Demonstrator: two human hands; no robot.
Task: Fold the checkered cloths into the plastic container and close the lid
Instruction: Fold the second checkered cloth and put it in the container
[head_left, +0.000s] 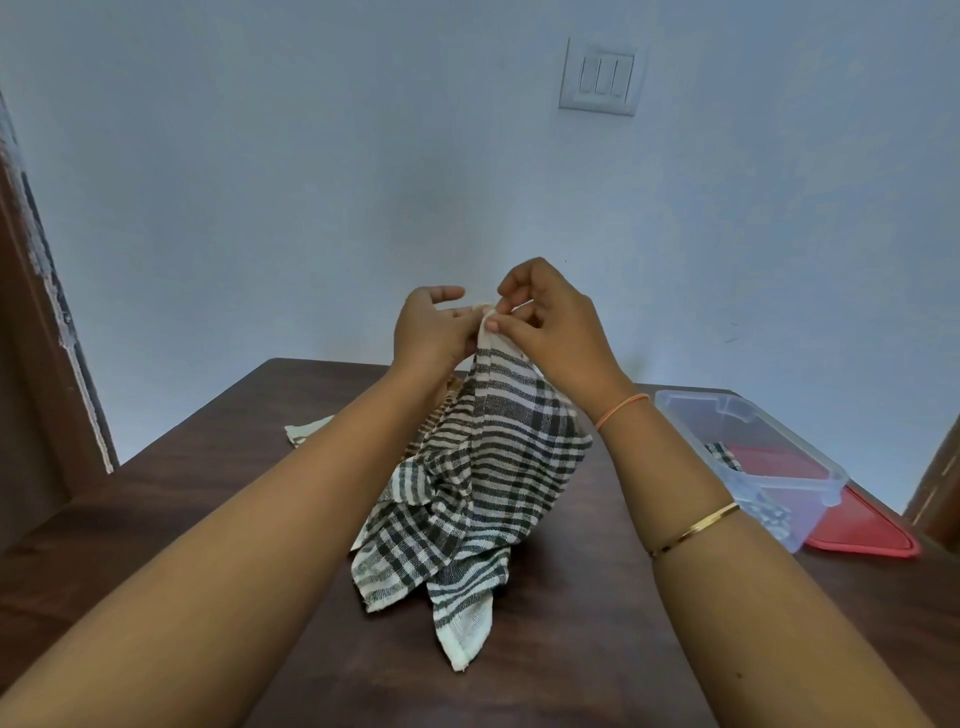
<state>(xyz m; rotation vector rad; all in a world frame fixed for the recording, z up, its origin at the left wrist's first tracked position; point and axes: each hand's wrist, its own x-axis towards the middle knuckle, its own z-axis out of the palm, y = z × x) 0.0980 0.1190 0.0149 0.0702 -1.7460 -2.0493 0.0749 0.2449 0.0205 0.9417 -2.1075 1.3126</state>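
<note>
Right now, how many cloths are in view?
3: black cloth, held by left hand and right hand; brown cloth behind it on table; folded cloth in container. More may be hidden.

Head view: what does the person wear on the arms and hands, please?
Both arms are bare, with no sleeves in view. The right arm carries a thin orange band at the wrist and a slim gold bangle higher up. The left arm and left hand wear nothing. The right hand is ungloved.
</note>
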